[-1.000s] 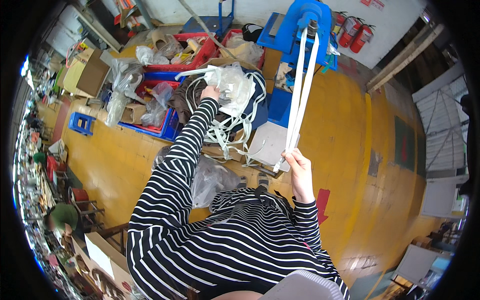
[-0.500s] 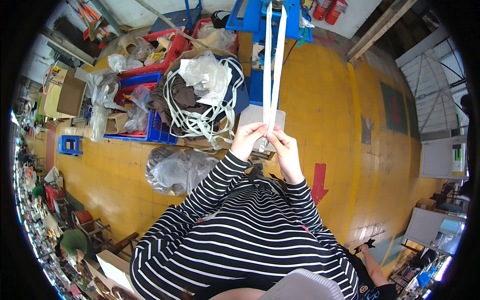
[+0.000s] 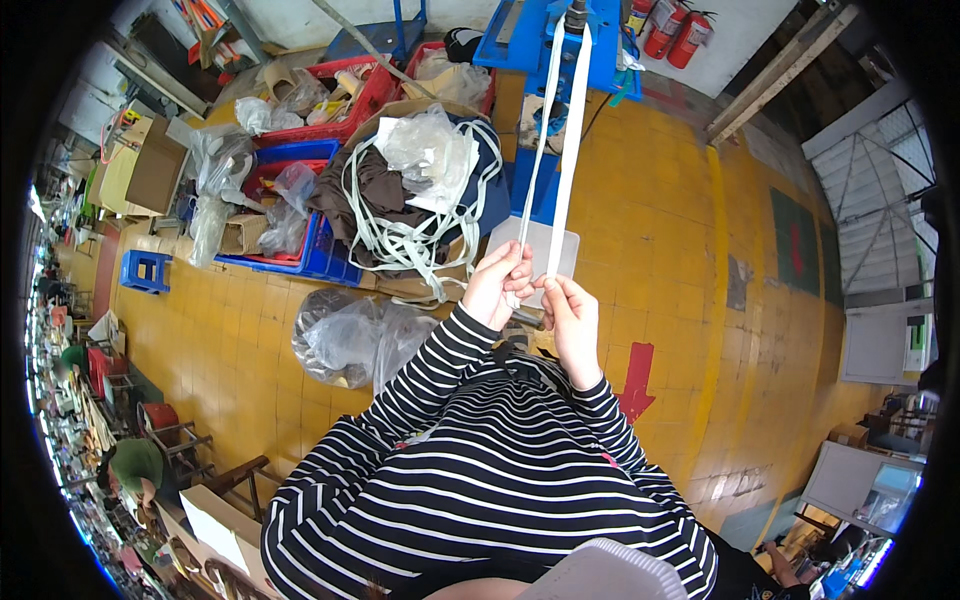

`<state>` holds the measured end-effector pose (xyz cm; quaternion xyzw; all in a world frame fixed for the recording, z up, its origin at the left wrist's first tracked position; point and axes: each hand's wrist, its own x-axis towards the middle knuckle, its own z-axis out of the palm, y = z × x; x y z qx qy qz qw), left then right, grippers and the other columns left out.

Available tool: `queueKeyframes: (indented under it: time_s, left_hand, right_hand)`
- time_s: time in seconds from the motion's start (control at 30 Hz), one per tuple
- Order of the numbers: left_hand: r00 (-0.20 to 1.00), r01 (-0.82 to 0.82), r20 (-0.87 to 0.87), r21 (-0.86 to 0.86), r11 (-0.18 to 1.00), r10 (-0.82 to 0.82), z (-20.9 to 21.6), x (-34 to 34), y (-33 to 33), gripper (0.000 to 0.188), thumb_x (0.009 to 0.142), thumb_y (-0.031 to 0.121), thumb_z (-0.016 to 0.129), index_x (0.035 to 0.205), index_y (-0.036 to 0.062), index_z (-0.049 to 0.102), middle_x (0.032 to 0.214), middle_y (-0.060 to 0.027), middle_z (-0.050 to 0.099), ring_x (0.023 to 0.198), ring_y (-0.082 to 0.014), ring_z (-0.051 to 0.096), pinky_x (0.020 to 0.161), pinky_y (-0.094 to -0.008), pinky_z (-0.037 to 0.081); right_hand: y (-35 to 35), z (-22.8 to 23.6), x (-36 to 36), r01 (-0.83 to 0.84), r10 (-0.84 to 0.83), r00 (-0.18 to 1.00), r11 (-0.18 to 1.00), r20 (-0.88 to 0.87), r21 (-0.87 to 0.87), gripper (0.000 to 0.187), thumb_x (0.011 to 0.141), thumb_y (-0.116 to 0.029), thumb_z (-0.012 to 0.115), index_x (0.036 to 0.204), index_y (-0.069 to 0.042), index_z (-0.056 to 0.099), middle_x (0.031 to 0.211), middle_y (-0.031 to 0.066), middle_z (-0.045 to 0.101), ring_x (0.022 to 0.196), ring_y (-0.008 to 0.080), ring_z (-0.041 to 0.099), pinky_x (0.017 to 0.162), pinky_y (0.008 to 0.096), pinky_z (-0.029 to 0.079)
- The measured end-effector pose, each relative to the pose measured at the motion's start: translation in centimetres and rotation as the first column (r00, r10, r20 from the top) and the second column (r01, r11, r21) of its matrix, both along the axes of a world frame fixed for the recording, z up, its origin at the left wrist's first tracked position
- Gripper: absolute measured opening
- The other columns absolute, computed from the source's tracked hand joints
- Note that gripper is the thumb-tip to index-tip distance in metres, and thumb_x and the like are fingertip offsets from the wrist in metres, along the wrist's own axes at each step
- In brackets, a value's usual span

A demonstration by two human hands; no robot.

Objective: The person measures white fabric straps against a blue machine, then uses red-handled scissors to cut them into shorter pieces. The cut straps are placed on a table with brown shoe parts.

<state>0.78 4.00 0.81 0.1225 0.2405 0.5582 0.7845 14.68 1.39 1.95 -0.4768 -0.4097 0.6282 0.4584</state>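
A long white strap (image 3: 570,160) runs down in two lengths from a blue metal machine (image 3: 520,45) at the top. Its upper bend passes around a dark post on the machine. My left hand (image 3: 497,282) is closed on the left length, which looks narrow and turned edge-on. The right length lies flat and is pinched near its lower end by my right hand (image 3: 569,318). Both hands are close together in front of my body, and the strap ends are mostly hidden in the fingers. Behind them is a pale grey plate (image 3: 555,250) low on the machine.
Left of the machine, a large container holds tangled pale straps (image 3: 425,255), dark cloth and clear plastic. Beyond are a red crate (image 3: 372,108) and a blue crate (image 3: 335,262). A clear plastic bag (image 3: 350,345) lies on the floor; a blue stool (image 3: 146,271) stands farther left.
My hands have drawn slightly apart, and the two strap lengths are now more separated. The left length has turned edge-on. The view has shifted a little, and the person at lower right shows less.
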Motion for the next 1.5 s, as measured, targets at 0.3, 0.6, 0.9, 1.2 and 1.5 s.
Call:
queueKeyframes:
  time_s: [0.3,0.6,0.9,1.2,1.5]
  left_hand:
    - [0.998,0.069,-0.02,0.072,0.995,-0.068,0.0,0.8,-1.3,0.026,0.099,0.026,0.043,0.097,0.0021,0.051,0.069,0.004,0.039,0.057,-0.0044,0.035,0.055,-0.0182,0.032]
    - [0.889,0.077,-0.457,0.181,0.981,0.015,-0.9,1.1,-4.7,0.028,0.095,0.029,0.051,0.093,0.0024,0.057,0.081,0.001,0.052,0.074,-0.0078,0.045,0.07,-0.0211,0.037]
    - [0.721,0.126,-0.677,0.336,0.934,0.146,0.3,0.7,-4.0,0.025,0.094,0.022,0.053,0.09,-0.0003,0.064,0.081,0.0014,0.05,0.071,-0.0075,0.048,0.064,-0.0219,0.042]
    - [0.324,0.335,-0.847,0.52,0.786,0.421,-0.6,-2.2,-2.0,0.021,0.092,0.014,0.049,0.079,-0.0012,0.056,0.07,-0.0111,0.051,0.066,-0.0271,0.054,0.061,-0.0318,0.044]
    - [0.902,-0.088,-0.347,0.436,0.896,0.257,-1.9,-2.7,-2.3,0.037,0.094,0.025,0.039,0.062,0.0064,0.037,0.054,-0.0003,0.032,0.053,-0.0124,0.035,0.059,-0.0284,0.035]
  right_hand:
    - [-1.1,0.2,-0.3,0.053,-0.078,0.984,0.987,0.162,0.154,0.02,0.095,-0.015,0.05,0.097,0.0,0.063,0.06,-0.0066,0.042,0.049,0.0011,0.034,0.044,0.0173,0.028]
    - [-4.5,1.3,0.7,-0.089,-0.18,0.803,0.906,0.568,0.414,0.011,0.09,-0.008,0.054,0.095,-0.002,0.061,0.073,0.0174,0.062,0.063,0.0302,0.063,0.056,0.0337,0.048]
    - [-4.8,1.6,0.0,-0.322,-0.106,0.666,0.852,0.738,0.413,0.01,0.089,-0.01,0.054,0.092,-0.003,0.062,0.069,0.016,0.062,0.06,0.0313,0.063,0.053,0.035,0.047]
    - [-3.1,12.9,5.2,-0.756,0.665,0.564,0.654,0.491,-0.017,0.029,0.094,-0.021,0.051,0.083,-0.001,0.068,0.047,0.0025,0.052,0.041,0.0074,0.05,0.041,0.0239,0.04]
    - [16.5,24.2,10.3,-0.483,0.512,0.855,0.722,0.088,0.495,0.025,0.087,-0.024,0.06,0.07,-0.008,0.05,0.05,-0.009,0.032,0.044,0.0021,0.026,0.04,0.0211,0.019]
